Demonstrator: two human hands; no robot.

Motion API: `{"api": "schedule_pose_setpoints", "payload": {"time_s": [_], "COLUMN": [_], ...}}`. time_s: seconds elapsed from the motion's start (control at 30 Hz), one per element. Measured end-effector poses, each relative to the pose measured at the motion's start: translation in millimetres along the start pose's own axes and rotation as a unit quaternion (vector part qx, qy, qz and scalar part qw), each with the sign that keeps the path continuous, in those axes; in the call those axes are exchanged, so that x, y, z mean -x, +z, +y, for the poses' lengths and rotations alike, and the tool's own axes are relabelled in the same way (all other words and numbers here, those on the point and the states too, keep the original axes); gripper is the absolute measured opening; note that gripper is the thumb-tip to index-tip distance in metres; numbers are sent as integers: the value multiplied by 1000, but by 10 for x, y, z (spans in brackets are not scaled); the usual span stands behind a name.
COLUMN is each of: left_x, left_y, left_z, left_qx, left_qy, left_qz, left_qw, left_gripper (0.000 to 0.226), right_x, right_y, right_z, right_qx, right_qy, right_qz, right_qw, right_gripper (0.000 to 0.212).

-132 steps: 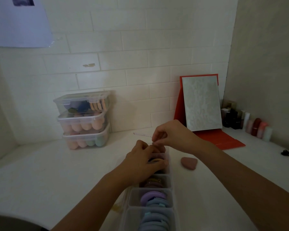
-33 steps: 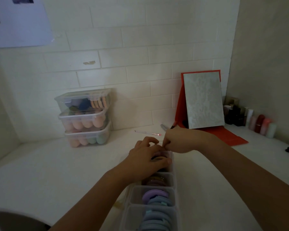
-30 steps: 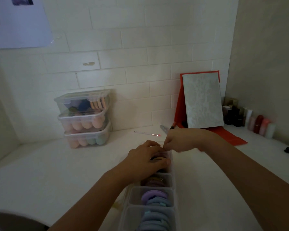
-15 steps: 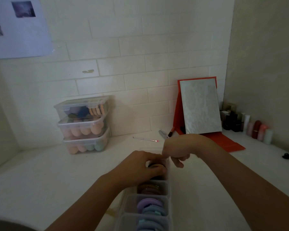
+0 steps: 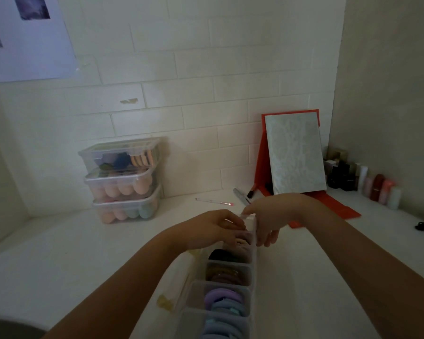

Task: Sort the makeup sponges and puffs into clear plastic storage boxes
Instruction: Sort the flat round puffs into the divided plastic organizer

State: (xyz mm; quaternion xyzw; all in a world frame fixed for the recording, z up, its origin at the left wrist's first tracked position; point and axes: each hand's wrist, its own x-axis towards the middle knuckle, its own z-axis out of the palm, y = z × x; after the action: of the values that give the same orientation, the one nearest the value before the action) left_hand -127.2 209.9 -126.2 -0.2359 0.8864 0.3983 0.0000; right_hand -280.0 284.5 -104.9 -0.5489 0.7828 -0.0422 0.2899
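Right hand has loosened from the tight fist it made a second ago. Its fingers now hang straight down outside the right wall of the long clear box, while its thumb and forefinger seem to pinch the box's clear far rim. The left hand has stayed put, with its grip curled down into the farthest compartment. Whether it is clamped on anything there cannot be told, because the knuckles hide the fingertips. A pink puff peeks out just under that grip, at its 3 o'clock. The loose pink sponge that lay on the table earlier is no longer there. The box's long axis runs from 6 o'clock to 12 o'clock, straight away from the person. A black puff sits in the next compartment toward 6 o'clock, and purple and blue puffs are nearer still. The left hand is therefore directly over the compartment being filled, and the right hand is beside it, so seating the puff probably falls to the left. On the table, three stacked lidded boxes of sponges stand at 10 o'clock against the wall, and a red-backed mirror stands at 1 o'clock.
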Motion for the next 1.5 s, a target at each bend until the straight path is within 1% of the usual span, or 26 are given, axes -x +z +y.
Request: {"api": "schedule_pose_setpoints", "payload": {"time_s": [0.07, 0.13, 0.17, 0.23, 0.3, 0.33, 0.4, 0.47, 0.53, 0.57, 0.63, 0.7, 0.77, 0.83, 0.9, 0.97, 1.03, 1.07, 1.17, 1.23, 1.27, 1.3, 1.33, 1.37, 1.43, 1.5], "left_x": [-18, -20, -16, 18, 77, 110, 182, 254, 354, 412, 503, 559, 585, 611, 632, 621, 583, 557, 466, 379, 332, 286, 243, 210, 167, 162], "left_y": [7, 17, 21, 8, -51, -101, -216, -339, -434, -468, -513, -527, -545, -567, -589, -635, -703, -738, -783, -776, -755, -733, -710, -684, -645, -620], "left_z": [-37, -52, -58, -79, -142, -186, -308, -428, -526, -558, -604, -639, -655, -672, -649, -557, -398, -301, 18, 169, 223, 263, 291, 310, 292, 199], "left_qx": [34, 43, 37, 3, -54, -76, -103, -154, -152, -124, -72, -26, -1, 23, 43, 27, -50, -102, -257, -321, -344, -366, -385, -401, -417, -417], "left_qy": [7, 21, 29, 52, 57, 41, -39, -162, -260, -288, -317, -325, -318, -311, -301, -279, -246, -226, -151, -102, -77, -52, -32, -19, -16, -15], "left_qz": [9, 18, 39, 116, 204, 242, 292, 271, 214, 175, 87, 20, -8, -10, 23, 79, 130, 156, 228, 266, 281, 289, 290, 285, 271, 265], "left_qw": [999, 999, 998, 992, 976, 966, 950, 936, 929, 933, 942, 945, 948, 950, 952, 957, 959, 956, 927, 903, 893, 883, 876, 870, 867, 869], "left_gripper": [35, 32, 31, 31, 32, 32, 33, 42, 52, 57, 65, 65, 62, 60, 51, 55, 60, 59, 44, 34, 28, 24, 22, 24, 30, 30], "right_x": [-22, -33, -27, 20, 74, 96, 115, 100, 88, 86, 93, 94, 98, 100, 112, 114, 99, 87, 53, 24, -1, -39, -81, -126, -199, -198], "right_y": [8, 20, 18, -1, -27, -38, -44, -28, -6, 5, 17, 25, 34, 38, 33, 30, 44, 54, 88, 118, 139, 165, 196, 223, 265, 269], "right_z": [19, 42, 51, 57, 64, 66, 65, 60, 52, 45, 32, 22, 15, 14, 10, 12, 1, -6, -35, -60, -65, -67, -64, -59, -50, -47], "right_qx": [-3, 5, 16, 40, 55, 61, 75, 91, 100, 100, 98, 98, 108, 123, 132, 129, 128, 125, 129, 138, 141, 148, 161, 174, 189, 184], "right_qy": [-4, -14, -20, -36, -47, -48, -49, -51, -50, -48, -48, -45, -39, -33, -33, -37, -36, -34, -30, -29, -30, -29, -29, -31, -31, -28], "right_qz": [-9, -17, -17, -12, -9, -11, -16, -17, -11, -6, 2, 6, 9, 11, 14, 19, 29, 38, 65, 105, 134, 166, 199, 225, 251, 238], "right_qw": [1000, 1000, 1000, 998, 997, 997, 996, 994, 994, 994, 994, 994, 993, 992, 991, 991, 991, 991, 989, 984, 980, 974, 966, 958, 949, 953], "right_gripper": [74, 78, 81, 88, 94, 98, 101, 102, 101, 101, 99, 92, 81, 77, 76, 73, 73, 74, 78, 84, 92, 100, 103, 97, 68, 61]}}
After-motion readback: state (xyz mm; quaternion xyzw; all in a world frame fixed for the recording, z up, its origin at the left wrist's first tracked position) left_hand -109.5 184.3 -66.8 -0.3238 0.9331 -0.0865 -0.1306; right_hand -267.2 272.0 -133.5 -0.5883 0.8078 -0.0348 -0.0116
